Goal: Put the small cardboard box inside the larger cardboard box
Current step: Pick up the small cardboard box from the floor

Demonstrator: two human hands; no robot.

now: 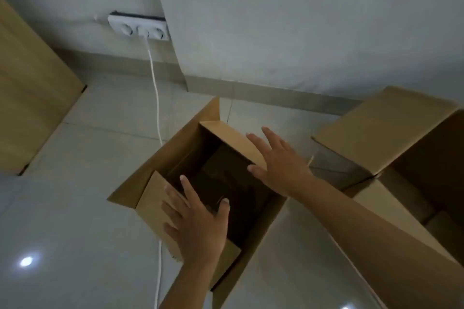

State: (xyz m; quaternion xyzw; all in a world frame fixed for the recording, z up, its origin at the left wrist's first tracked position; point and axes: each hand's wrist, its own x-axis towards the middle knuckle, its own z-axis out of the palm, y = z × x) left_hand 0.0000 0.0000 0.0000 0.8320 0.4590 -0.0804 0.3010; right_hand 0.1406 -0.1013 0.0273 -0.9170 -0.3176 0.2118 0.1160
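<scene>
A large open cardboard box point(165, 158) stands on the floor in the middle of the view, its flaps up. Deep in its dark inside lies a smaller brown box point(226, 173), only dimly visible. My left hand point(198, 218) hovers over the near flap, fingers spread, holding nothing. My right hand point(278, 163) is spread flat over the far right flap, also holding nothing; I cannot tell if it touches the flap.
Another open cardboard box point(391, 128) stands to the right. A wooden panel point(30, 88) leans at the left. A white power strip point(138, 29) is on the wall, and its white cable point(157, 98) runs down behind the middle box. The floor is glossy grey tile.
</scene>
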